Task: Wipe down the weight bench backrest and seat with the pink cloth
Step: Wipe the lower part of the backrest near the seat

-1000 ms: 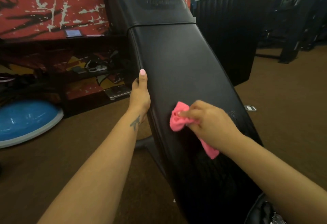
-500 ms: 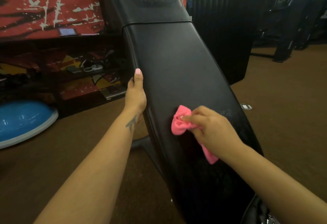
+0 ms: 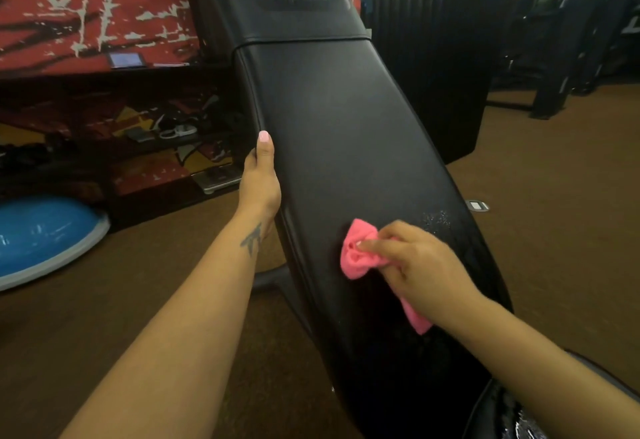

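We are pressing the bunched pink cloth (image 3: 358, 253) against the lower backrest (image 3: 346, 147), our right hand (image 3: 420, 265) pinching it, our left hand (image 3: 261, 182) gripping the pad's left edge, thumb lying straight. A patch of droplets (image 3: 435, 219) is sitting just beside the cloth. So small a wad risks passing over it, and the seat (image 3: 502, 414) is waiting below.

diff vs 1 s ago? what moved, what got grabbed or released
Little changed. The right hand with the bunched pink cloth slid slightly down the backrest, toward the person. Nothing grabbed or released. The left hand still grips the backrest's left edge; the wet speckles remain unwiped.
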A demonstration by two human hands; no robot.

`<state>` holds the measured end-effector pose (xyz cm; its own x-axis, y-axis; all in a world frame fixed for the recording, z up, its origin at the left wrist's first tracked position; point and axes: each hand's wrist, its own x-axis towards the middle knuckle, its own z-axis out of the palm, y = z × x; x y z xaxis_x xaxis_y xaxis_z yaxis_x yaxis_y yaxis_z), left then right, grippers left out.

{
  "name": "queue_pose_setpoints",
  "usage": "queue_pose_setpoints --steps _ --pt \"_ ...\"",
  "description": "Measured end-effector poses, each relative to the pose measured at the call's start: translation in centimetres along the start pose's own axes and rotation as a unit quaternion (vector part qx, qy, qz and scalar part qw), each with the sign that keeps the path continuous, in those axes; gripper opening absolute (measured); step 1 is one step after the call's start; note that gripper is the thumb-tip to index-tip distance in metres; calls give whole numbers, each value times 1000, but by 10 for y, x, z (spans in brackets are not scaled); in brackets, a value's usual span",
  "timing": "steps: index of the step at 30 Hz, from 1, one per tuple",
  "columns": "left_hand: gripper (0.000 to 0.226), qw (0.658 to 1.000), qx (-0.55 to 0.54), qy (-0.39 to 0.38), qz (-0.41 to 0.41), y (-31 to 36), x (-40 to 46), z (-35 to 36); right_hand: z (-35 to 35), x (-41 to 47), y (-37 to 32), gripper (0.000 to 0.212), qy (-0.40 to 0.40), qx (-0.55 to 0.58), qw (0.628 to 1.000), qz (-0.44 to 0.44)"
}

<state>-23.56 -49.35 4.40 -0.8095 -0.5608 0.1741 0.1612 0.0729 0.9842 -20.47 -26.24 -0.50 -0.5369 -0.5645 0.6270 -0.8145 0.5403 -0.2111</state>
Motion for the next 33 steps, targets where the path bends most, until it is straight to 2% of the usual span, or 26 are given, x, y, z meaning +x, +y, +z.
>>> queue_pose_setpoints --steps 5,7,9,13,16,19,22,24,26,30,33 --pt "86 1000 1 4 -7 4 -4 1 -1 46 11 24 54 -10 993 101" --pt "99 1000 4 17 -2 4 -6 2 3 57 -4 24 64 26 994 90" --pt "105 1000 13 28 3 4 -6 2 8 53 -22 24 59 41 997 37" --pt "108 999 12 27 -25 6 -6 1 7 12 -30 27 -3 27 999 -28" --pt "106 998 -14 13 -67 3 -11 3 3 -5 -11 30 -5 12 1000 -22" --pt "114 996 -29 24 -80 -1 -18 8 -1 4 13 29 17 -1 999 32" --pt "91 996 -30 50 -65 -2 -19 11 -1 30 26 26 64 -1 994 91" --pt "85 996 -17 62 -55 -2 -19 13 1 48 22 25 81 6 990 114" --pt "81 996 -8 75 -47 -2 -20 14 5 56 8 25 86 29 991 96" --pt "79 995 -13 82 -48 -4 -19 14 10 30 -17 24 57 39 998 -3" --pt "81 996 -22 74 -47 -6 -18 13 9 1 -11 24 27 30 999 -14"
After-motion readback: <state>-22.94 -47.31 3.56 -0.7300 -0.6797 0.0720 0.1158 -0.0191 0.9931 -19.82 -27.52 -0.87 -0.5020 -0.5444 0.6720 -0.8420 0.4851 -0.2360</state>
